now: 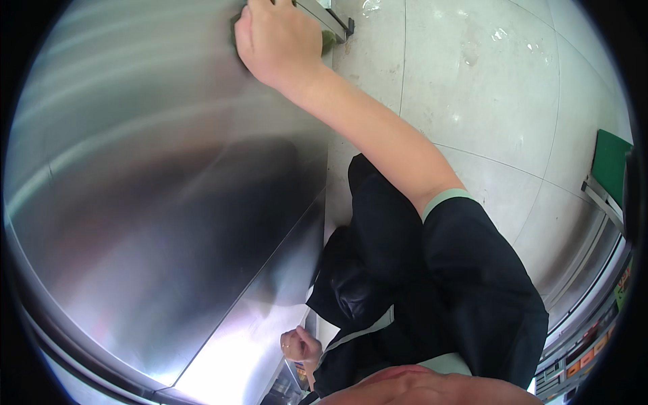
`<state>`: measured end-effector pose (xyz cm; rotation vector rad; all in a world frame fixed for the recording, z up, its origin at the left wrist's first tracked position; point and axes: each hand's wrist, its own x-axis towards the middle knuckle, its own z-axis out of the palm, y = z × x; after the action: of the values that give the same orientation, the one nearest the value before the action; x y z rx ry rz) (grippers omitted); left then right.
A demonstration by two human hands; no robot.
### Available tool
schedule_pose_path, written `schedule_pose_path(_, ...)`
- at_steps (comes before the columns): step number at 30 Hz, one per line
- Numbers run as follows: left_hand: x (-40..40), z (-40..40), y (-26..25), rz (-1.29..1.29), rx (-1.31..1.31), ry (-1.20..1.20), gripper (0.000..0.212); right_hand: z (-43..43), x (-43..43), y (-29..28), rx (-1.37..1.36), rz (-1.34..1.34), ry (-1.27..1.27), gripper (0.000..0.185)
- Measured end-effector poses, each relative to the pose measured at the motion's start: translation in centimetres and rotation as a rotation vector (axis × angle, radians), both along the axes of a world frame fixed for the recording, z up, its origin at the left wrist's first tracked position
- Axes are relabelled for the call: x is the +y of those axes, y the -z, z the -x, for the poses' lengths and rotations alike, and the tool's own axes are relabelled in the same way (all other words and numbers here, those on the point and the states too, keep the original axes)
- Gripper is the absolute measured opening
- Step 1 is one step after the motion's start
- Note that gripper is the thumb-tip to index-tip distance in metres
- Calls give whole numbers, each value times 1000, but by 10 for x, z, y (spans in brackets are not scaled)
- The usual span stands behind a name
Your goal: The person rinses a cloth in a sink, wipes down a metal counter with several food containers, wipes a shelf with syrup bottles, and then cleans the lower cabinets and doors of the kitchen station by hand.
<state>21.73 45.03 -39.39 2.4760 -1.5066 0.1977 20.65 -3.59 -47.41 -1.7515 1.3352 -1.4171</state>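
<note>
My right hand [281, 45], at the end of an outstretched arm, presses a green pad [328, 41] against a large brushed stainless steel panel [167, 152]. The pad shows on both sides of the hand; the fingertips are cut off by the top of the view. Low in the picture, my left hand [299, 345] is curled into a wet-looking fist beside the lower part of the panel. Nothing can be seen inside it. The panel carries blurred reflections and a long seam.
Pale floor tiles [476, 101] with wet patches lie to the right. A metal frame [326, 17] with a dark foot stands near my right hand. At the right edge is a green board [610, 164] on a metal frame, with shelved goods [582, 362] lower down.
</note>
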Motion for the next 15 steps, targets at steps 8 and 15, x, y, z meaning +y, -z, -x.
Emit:
schedule_pose_path(8, 7, 5, 9, 19, 71, -142, 25, 2, 85, 33, 43, -125, -235, 18)
schedule_pose_path(15, 12, 11, 19, 31, 94, -206, 26, -6, 19, 39, 50, -256, -59, 26)
